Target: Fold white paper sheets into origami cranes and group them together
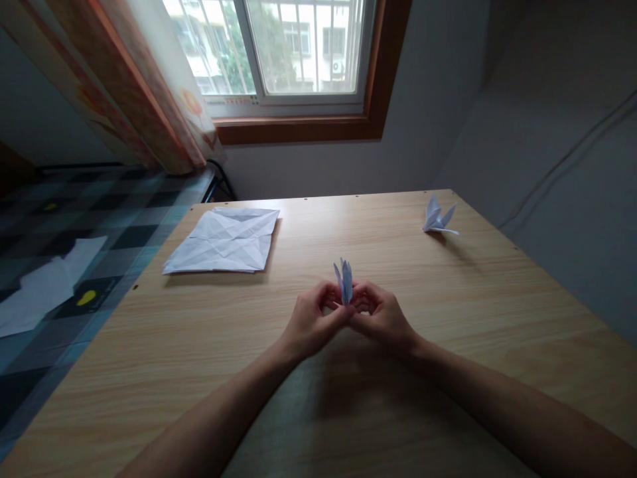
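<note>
A small folded piece of white paper (345,279) stands upright between my hands, its narrow layered points facing up. My left hand (316,318) pinches it from the left, and my right hand (381,317) grips it from the right. Both thumbs meet at its lower end, which the fingers partly hide. At the far right of the table stands a folded paper crane (436,218). Flat on the left lies a stack of creased white paper sheets (226,240).
The light wooden table (308,226) reaches toward the wall below a window (303,53). On the left, a bed with a checked cover (30,372) carries loose white paper (54,285). A patterned curtain (124,73) hangs beside the window. A cable (572,153) runs along the right wall.
</note>
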